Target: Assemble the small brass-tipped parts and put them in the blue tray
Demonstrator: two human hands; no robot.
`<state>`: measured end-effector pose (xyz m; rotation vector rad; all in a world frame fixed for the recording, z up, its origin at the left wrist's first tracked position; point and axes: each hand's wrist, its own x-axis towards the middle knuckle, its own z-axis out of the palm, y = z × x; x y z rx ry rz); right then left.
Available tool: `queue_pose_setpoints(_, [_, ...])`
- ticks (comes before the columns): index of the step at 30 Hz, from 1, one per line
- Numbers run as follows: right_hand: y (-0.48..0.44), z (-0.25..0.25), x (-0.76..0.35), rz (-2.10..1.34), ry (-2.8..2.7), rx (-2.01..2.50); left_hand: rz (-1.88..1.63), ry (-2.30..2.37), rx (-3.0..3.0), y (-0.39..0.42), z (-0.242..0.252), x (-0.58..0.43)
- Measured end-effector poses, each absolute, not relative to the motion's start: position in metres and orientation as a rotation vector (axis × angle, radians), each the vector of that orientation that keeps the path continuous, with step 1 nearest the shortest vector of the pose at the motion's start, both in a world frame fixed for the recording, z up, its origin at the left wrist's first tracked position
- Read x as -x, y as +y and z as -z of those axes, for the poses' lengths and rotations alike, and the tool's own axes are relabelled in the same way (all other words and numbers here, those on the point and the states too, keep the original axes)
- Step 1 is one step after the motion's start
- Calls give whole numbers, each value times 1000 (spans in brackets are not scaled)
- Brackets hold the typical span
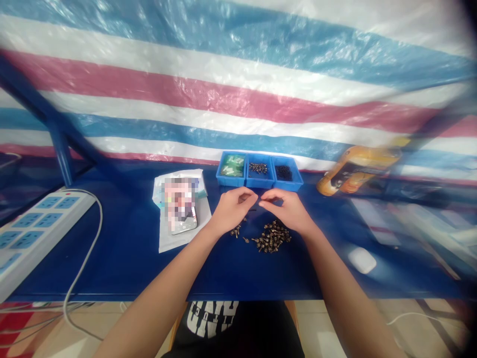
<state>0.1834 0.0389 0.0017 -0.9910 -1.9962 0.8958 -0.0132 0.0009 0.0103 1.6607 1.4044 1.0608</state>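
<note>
Close work at a blue bench point(130, 273): a person's L hand point(235, 204) and R hand point(285, 205) meet almost tip to tip above it, thumb and fingers of each curled in to a pinch. Whether anything is gripped btwn them can't be told; any part there is too small to make out. A thin dark piece point(252, 210) lies just below the fingertips.

The small metal parts sit in two lots: a large heap point(274, 237) nearer the R hand, and a small scatter point(236, 231) by the L wrist. Behind the hands, a row of three blue bins: L bin point(231, 184) w/ green-and-white contents, ctr. bin point(259, 182) w/ metallic bits, R bin point(289, 186) w/ black pieces.

Work appears partway, by the look of it: both lots are loose on the bench & the ctr. and R bins hold stock. Which lot is finished, if either, is unclear; qty. left can't be judged.
</note>
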Motion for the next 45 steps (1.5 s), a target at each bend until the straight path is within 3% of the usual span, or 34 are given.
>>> queue_pose_setpoints(11, [35,-6,-178,-988,-1955,906,-1015,1276,-1616,2,-11,15])
queue_pose_setpoints(25, [33,-10,-177,-852,-1988,897,-1061,1178,-1449,4,-11,16])
queue_pose_setpoints(34, [37,-5,-179,-1033,-1952,1095,-1141,1197,-1294,8,-9,15])
queue_pose_setpoints(40, [50,7,-178,-1077,-1596,1165,-1191,1290,-1229,13,-5,20])
queue_pose_setpoints(45, [51,1,-194,-1019,-1884,1170,-1200,1292,-1236,13,-5,20])
